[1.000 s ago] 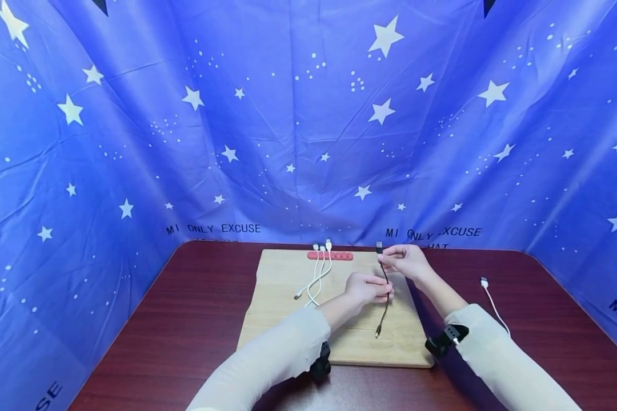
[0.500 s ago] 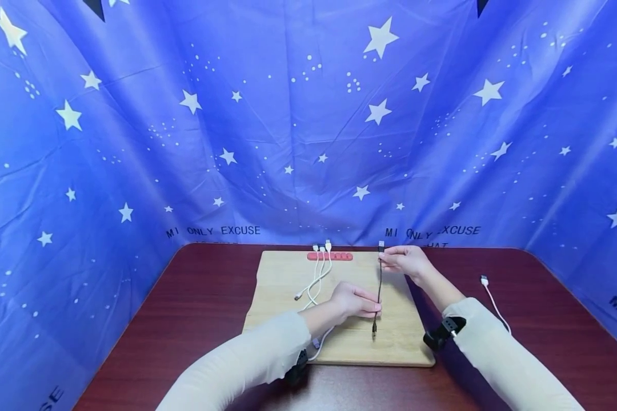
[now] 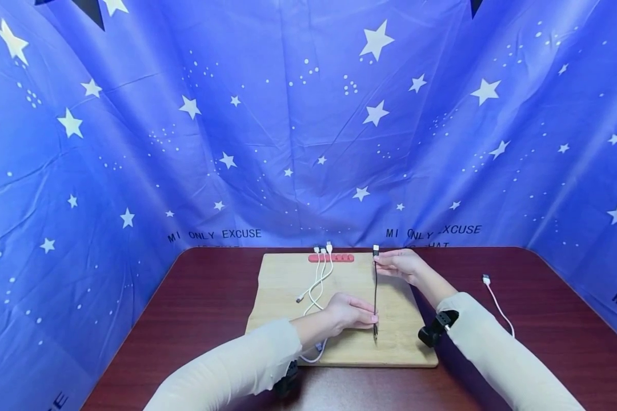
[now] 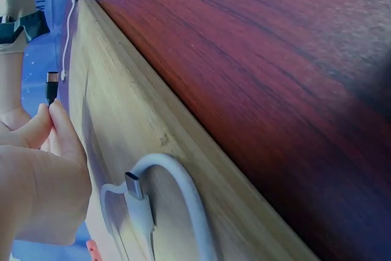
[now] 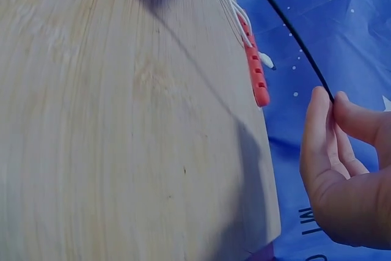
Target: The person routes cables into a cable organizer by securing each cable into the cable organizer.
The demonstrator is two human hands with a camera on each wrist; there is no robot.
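A short black USB cable (image 3: 375,288) is stretched nearly straight above the right part of a wooden board (image 3: 288,285). My right hand (image 3: 402,266) pinches it just below its USB-A plug (image 3: 376,250) at the far end. Lower down, my left hand (image 3: 351,311) pinches it near the small plug at its other end; that metal-tipped plug (image 4: 52,80) sticks out past the thumb and finger in the left wrist view. At the board's far edge lies a red cable holder (image 3: 344,258), with several white cables (image 3: 320,279) seated in its left slots.
The white cables trail across the board, and one USB-C plug (image 4: 139,203) lies near its front edge. Another white cable (image 3: 499,305) lies on the dark red table (image 3: 195,319) to the right. A blue starry curtain (image 3: 298,125) surrounds the table.
My left hand has slid down the black cable toward its near end and slightly left, and the cable has straightened. My right hand keeps its pinch near the USB-A plug, shifting slightly.
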